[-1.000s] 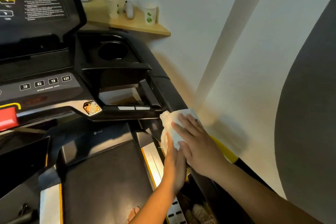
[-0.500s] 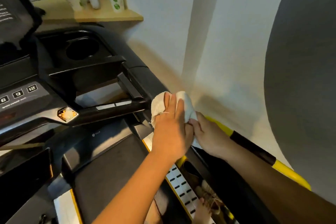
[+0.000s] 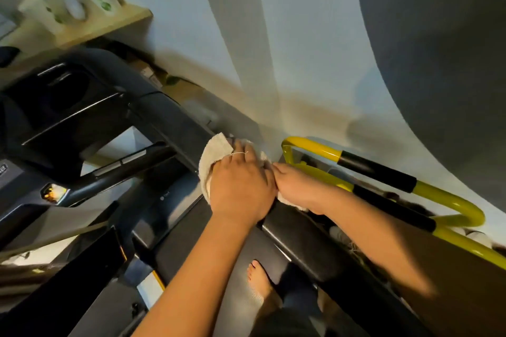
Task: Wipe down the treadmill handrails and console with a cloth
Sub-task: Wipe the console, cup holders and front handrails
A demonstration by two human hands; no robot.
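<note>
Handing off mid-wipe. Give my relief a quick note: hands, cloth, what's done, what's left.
Left hand: wrapped over the white cloth, pressing it onto the black right handrail.
Right hand: grips the cloth's other end on the rail's far side.
Done: cannot tell from this view; wiping is under way partway along this handrail.
Left: the handrail section toward you, the console, and the other handrail, which is out of view.

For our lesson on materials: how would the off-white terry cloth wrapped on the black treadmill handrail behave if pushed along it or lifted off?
The off-white terry cloth is probably floppy: it drapes around the black treadmill handrail under the left hand. It likely weighs little, since the right hand holds only an edge. Its nubbly pile may drag rather than slip.
</note>
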